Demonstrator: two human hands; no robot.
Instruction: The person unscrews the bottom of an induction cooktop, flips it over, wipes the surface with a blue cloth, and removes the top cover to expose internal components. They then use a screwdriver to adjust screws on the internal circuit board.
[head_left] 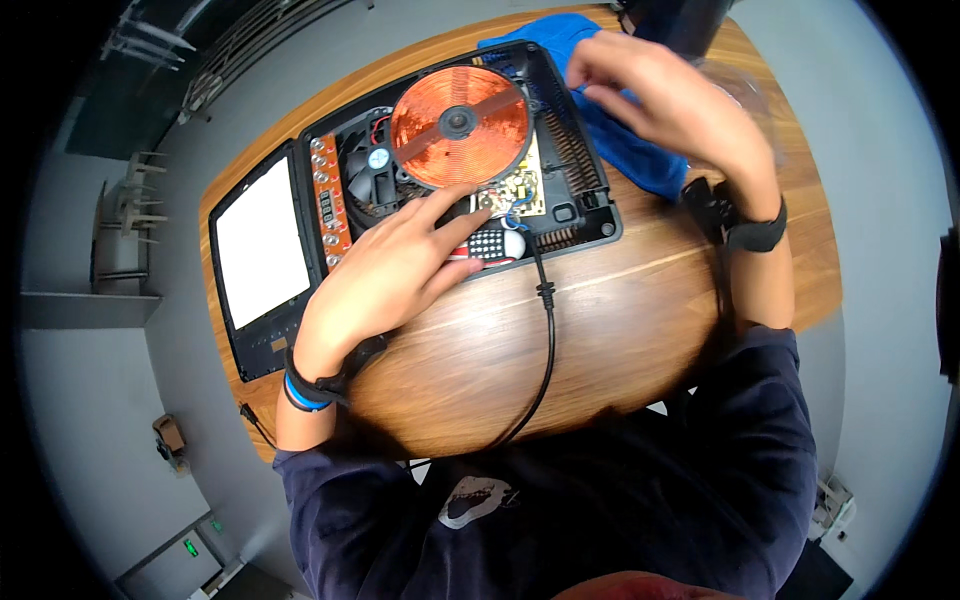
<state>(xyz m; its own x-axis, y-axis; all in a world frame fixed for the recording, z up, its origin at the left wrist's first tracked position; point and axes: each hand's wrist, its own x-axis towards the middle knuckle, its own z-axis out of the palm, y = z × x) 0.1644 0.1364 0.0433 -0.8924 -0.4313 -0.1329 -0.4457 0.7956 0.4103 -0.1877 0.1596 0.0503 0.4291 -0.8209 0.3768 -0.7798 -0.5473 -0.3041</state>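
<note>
An opened induction cooker base (575, 180) lies on the table, with a round copper coil (425, 120) inside. My left hand (395, 255) reaches over its near edge, fingers spread, fingertips at the yellow circuit board (530, 190). Beside those fingers is a black-and-white dotted piece (488, 245) with a rounded white end; its kind is unclear. Past the base's far right corner, my right hand (640, 85) hovers above a blue cloth (640, 155), its fingers curled in. Whatever they may hold is hidden.
Left of the base lies the detached cover (262, 245) with a white panel. An orange control board (328, 205) and a black fan (368, 170) sit inside the base. A black power cord (550, 340) runs toward me. A dark container (685, 25) stands at the far right.
</note>
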